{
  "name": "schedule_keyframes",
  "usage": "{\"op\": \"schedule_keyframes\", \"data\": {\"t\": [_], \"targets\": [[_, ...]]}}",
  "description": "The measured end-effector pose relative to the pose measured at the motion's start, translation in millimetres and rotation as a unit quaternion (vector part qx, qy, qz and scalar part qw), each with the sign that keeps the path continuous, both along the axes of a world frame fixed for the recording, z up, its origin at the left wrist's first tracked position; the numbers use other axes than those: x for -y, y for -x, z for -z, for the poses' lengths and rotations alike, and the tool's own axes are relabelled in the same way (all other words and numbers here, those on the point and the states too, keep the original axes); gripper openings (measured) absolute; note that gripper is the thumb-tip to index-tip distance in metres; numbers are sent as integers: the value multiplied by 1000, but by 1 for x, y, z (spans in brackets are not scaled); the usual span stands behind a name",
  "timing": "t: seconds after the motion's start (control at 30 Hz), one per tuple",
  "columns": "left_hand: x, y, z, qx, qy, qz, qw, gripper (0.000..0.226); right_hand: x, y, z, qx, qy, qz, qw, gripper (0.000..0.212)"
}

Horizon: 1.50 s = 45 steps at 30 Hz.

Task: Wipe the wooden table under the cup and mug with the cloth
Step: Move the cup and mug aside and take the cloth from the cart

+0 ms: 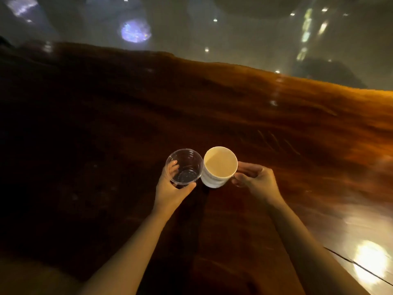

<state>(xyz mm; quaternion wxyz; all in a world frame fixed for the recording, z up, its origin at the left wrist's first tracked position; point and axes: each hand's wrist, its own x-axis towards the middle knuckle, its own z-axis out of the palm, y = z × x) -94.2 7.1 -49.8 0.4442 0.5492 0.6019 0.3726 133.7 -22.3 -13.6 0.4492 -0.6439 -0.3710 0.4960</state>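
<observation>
The wooden table (265,116) is seen in reddish-brown with darker streaked grain, shading to near black at the left; bright yellow-white glare is reflected near its right corner. The plastic cup (184,167) is clear and colourless, with faint ridges ringed inside. The mug (219,167) is white outside, its interior tinted cream by the warm light

Dim room, glossy grey floor (244,39) from ten to two o'clock dotted with small white light reflections, bluish-purple glowing patch (135,30) at eleven o'clock, warm bright glare (371,259) at four o'clock
</observation>
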Motion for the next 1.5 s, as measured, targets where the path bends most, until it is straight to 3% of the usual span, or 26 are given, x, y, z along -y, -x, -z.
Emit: {"op": "schedule_keyframes", "data": {"t": [0.27,0.6,1.13,1.5], "targets": [[32,198,1,-95,27,-190,977,86,-39,197,0,52,-37,-142,988,31],[65,343,32,-55,37,-258,964,82,-52,359,28,111,-27,-216,970,35],[73,387,65,-3,45,-257,965,85,-41,398,56,156,14,-208,966,41],[108,374,42,38,55,-285,956,93,-16,378,21,185,-14,-216,959,55]]}}
